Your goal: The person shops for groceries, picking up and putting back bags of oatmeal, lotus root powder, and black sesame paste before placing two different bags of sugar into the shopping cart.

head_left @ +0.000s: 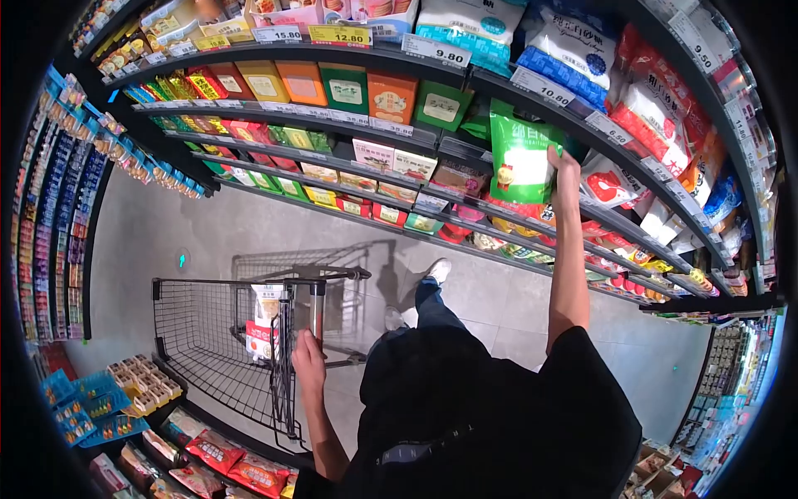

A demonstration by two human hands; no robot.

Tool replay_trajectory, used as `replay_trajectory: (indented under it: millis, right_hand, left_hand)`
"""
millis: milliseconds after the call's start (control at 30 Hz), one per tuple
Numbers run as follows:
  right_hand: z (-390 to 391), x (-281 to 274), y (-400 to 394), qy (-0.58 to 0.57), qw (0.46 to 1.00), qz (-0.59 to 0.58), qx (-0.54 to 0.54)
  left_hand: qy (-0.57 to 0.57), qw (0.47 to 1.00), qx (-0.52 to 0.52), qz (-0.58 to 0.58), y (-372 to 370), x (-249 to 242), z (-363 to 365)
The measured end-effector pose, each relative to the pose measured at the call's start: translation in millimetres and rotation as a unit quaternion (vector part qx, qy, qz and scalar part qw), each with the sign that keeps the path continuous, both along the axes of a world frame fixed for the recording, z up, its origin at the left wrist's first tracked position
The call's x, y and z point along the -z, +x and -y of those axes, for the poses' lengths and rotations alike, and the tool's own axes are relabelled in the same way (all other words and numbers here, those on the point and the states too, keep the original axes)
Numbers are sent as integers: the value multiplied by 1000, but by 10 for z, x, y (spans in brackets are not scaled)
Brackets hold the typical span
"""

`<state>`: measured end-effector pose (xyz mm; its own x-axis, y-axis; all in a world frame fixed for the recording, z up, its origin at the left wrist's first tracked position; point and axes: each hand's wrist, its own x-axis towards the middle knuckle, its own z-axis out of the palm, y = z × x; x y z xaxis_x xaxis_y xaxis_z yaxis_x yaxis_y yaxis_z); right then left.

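Note:
My right hand point(565, 170) grips the right edge of a green bag of sugar point(519, 145) with a white label panel. The bag is upright in front of the shelf, under the 10.80 price tag. At the lower left, my left hand point(309, 358) is closed around the near end of the shopping cart handle point(317, 303). Inside the wire shopping cart point(216, 333) are a white bag point(268, 303) and a red and white package point(261, 339).
Long shelves hold boxes, including an orange box point(392, 98), and sugar bags such as a blue and white bag point(569, 50). Behind the cart, red snack bags point(218, 449) fill a low display. Another rack point(58, 216) stands left across the grey floor point(133, 241).

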<state>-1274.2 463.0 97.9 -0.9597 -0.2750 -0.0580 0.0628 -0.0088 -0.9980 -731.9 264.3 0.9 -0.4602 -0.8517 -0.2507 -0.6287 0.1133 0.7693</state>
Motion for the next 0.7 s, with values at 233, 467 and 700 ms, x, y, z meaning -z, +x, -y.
replay_trajectory:
  millis: [233,467,700]
  right_hand:
    - [-416,286,771,-119,989,76,49]
    - [-553,369,1940,-133,974,178,42]
    - [-449,196,2613,-88,973,215,-1]
  left_hand:
    - [-61,998,18,23,-4,20,24]
    - [-356,923,133,-55,-682,-483,-262]
    - [405,813,219,-357,-1668,-521,-895]
